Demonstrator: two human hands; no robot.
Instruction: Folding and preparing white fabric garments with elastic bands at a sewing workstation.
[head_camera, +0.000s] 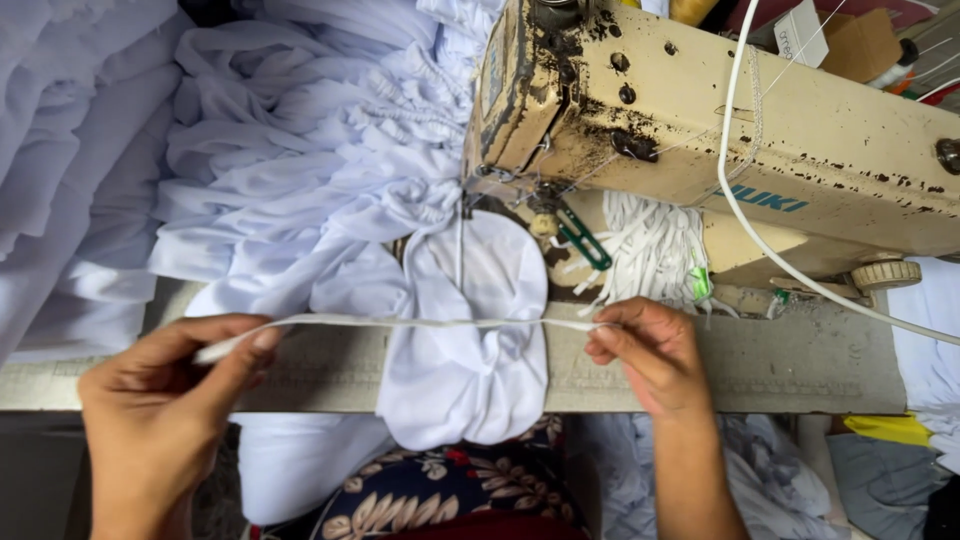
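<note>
1. Two hands stretch one narrow white elastic strip (400, 322) level across the bench (780, 365), in front of an old cream sewing machine (800, 130).
2. The left hand (165, 400) is closed, pinching the strip's left end between thumb and forefinger.
3. The right hand (645, 352) is also closed, pinching the right end with its fingertips.
4. The strip passes over a gathered piece of white fabric (465, 370) that lies under the needle area and hangs over the bench edge.
5. The step in hand seems to be measuring or tensioning the elastic against the fabric.
6. The next move probably calls for even tension and a careful lowering onto the cloth.
7. More loose white strips (645, 250) hang beside the machine.
</note>
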